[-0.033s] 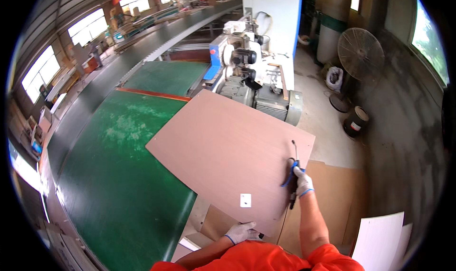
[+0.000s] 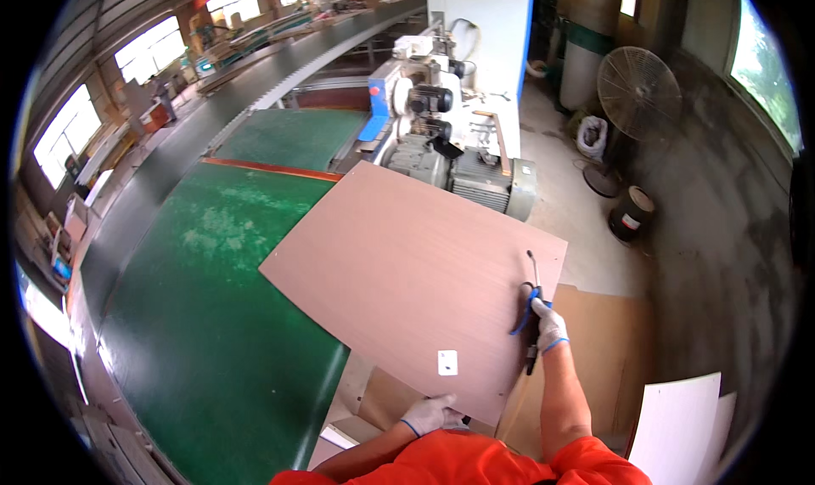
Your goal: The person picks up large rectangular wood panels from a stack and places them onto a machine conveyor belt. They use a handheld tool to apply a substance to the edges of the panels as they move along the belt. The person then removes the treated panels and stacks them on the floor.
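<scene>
A flat pinkish-brown panel (image 2: 399,256) lies slantwise in front of me, its left corner over the green conveyor belt (image 2: 212,315). My left hand (image 2: 429,414), in a pale glove with blue trim, is closed on the panel's near edge. Above the right part of the panel, my gloved right hand (image 2: 550,325) grips an air blow gun (image 2: 536,298) with a thin metal nozzle and a blue lever. The nozzle points away from me. A small white card (image 2: 447,363) with dark marks lies on the panel near its front edge.
Beyond the panel stands a machine with grey motors (image 2: 484,188). To the right are a pedestal fan (image 2: 638,94), a black bucket (image 2: 632,215) and a wall. Brown sheets (image 2: 603,341) lie beside my right arm, and white boards (image 2: 679,421) stand at the lower right.
The panel's near part and the card have shifted slightly right. My right hand has moved a little right and down with the air blow gun. My left hand keeps its hold.
</scene>
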Demonstrator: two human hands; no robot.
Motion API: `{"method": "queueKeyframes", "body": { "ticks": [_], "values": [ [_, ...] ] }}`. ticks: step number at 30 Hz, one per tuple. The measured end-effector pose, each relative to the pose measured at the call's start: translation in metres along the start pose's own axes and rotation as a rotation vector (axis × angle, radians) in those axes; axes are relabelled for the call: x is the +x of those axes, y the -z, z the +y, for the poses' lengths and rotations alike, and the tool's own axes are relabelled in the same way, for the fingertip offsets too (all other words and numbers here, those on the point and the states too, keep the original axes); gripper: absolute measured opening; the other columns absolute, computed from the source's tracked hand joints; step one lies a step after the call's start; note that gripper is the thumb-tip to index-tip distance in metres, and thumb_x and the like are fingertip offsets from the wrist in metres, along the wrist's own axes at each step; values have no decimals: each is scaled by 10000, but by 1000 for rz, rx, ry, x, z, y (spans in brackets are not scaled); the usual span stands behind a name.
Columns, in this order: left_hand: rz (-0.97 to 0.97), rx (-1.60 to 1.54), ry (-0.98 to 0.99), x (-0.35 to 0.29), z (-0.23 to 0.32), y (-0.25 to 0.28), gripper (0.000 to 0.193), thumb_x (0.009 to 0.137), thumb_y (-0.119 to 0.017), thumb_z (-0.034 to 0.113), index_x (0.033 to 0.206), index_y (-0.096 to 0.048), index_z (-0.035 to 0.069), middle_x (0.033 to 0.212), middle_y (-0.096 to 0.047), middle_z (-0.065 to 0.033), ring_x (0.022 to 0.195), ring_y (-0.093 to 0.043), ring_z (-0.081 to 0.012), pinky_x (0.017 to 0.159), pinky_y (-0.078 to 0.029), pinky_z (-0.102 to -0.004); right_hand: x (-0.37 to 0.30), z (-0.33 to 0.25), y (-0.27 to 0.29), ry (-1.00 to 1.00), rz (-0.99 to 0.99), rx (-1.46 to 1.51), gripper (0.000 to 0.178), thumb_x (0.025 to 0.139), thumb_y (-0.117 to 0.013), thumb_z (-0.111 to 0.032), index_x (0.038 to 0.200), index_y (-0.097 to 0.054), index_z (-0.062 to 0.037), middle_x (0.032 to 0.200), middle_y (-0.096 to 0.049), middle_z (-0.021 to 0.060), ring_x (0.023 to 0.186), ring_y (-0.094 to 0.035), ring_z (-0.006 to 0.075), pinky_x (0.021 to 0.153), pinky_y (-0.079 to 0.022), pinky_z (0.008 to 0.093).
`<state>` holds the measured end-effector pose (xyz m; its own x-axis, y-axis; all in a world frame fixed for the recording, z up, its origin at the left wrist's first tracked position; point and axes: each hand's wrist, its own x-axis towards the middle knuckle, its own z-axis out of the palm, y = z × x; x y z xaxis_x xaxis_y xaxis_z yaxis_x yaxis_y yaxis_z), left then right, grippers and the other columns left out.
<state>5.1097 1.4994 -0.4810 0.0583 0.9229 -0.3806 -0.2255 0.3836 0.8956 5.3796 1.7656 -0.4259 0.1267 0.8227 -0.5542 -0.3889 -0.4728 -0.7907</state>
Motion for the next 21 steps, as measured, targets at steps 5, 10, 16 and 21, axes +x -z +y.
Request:
{"method": "queueKeyframes", "body": {
  "ticks": [5, 10, 16, 21],
  "values": [
    [257, -867, -32, 30, 56, 123, 420, 896, -635, 175, 1280, -633, 4, 1245, -685, -160, 1174, -642, -379, 1039, -511, -542, -135, -69, 104, 125, 262, -49, 309, 853, -852, -349, 1002, -790, -85, 918, -725, 32, 802, -649, 194, 754, -514, 401],
    [37, -898, 13, 42, 58, 111, 596, 817, -658, 123, 1396, -575, 7, 1352, -637, -161, 1250, -598, -380, 1094, -485, -557, -258, -79, 176, 314, 574, -199, 338, 844, -854, -303, 1036, -783, -34, 938, -715, 13, 843, -629, 166, 794, -493, 326],
    [-367, -612, 174, 142, 108, 21, 628, 819, -656, 193, 1405, -561, -12, 1342, -645, -175, 1238, -630, -383, 1078, -522, -545, -307, -4, 270, 287, 931, -18, 372, 849, -862, -308, 1023, -791, 13, 907, -704, 25, 797, -607, 156, 765, -472, 323],
    [-580, -442, 229, 244, 145, -40, 555, 815, -660, 143, 1347, -591, 0, 1253, -672, -144, 1175, -662, -352, 1050, -549, -512, -339, 61, 244, 345, 1085, 391, 205, 878, -846, -219, 957, -804, -35, 882, -740, 47, 779, -654, 175, 744, -503, 318]
  ]
}}
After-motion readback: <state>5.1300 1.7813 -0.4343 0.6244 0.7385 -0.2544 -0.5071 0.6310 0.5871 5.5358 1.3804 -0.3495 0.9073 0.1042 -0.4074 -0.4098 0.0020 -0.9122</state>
